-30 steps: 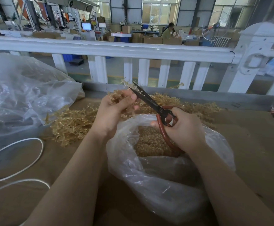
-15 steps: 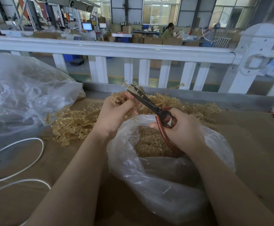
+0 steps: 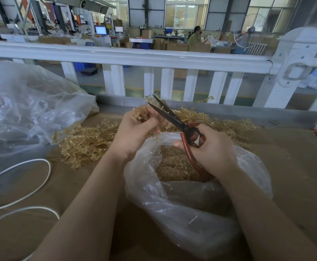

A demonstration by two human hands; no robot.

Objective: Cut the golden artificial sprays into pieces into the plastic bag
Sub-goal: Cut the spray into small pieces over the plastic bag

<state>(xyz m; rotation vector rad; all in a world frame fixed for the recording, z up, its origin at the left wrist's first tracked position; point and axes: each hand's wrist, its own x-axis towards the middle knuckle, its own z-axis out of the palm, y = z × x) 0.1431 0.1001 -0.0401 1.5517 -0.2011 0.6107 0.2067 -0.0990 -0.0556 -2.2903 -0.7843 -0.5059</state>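
While blades stand parted: the cutting step is in hand, mid-snip, over the mouth of the plastic bag.
Left hand: its grip is curled round a golden spray, pinching it just above the bag's rim, the sprig's end up against the blades.
Right hand: its grip is closed round the red loops of the scissors, blades slightly apart and pointing up and left toward the held sprig.
Bag: open on the tabletop between the forearms, with cut golden pieces already heaped inside.
Uncut stock: a pile of sprays lies on the tabletop just beyond and left of the bag.
Next move, as I judge it: squeeze the loops so the blades meet on the stem, keeping the sprig over the opening so the piece drops in, fingertips held back from the edge.
Progress: much remains uncut.
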